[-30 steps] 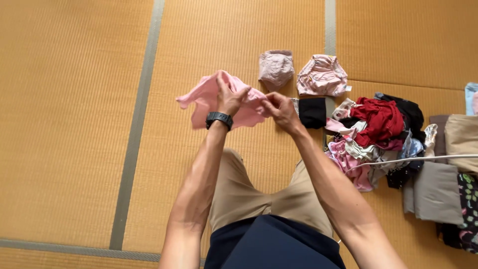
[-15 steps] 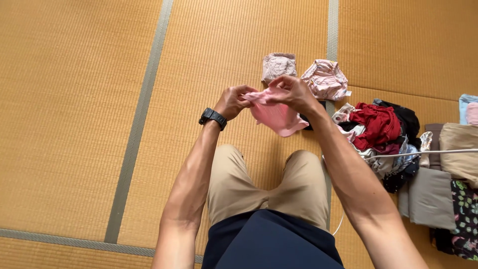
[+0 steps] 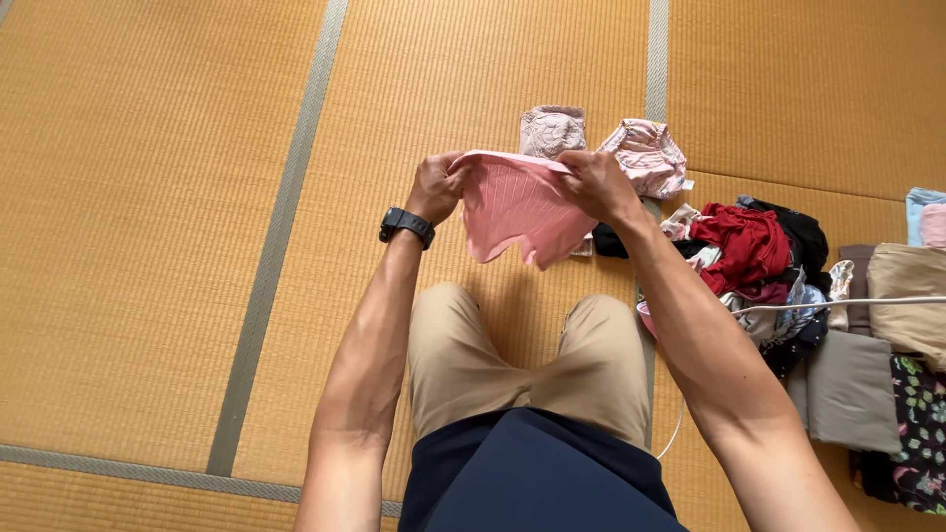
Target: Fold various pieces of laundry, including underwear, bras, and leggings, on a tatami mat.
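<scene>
Since the earlier frame both hands, left hand [image 3: 437, 187] and right hand [image 3: 592, 183], have spread the pink garment [image 3: 515, 207] taut, pinching its top corners; loose grip risks it slipping onto the mat floor [image 3: 148, 246].

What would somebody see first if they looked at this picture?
First, the pink garment, held up in the middle above the knees, with the left hand and right hand gripping its top corners. Next, the jumbled heap of clothes on the straw mat floor to the right, with a bright red piece on top.

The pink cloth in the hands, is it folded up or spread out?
Spread out. The pink cloth hangs flat and open, its top edge stretched between the left hand and right hand.
</scene>
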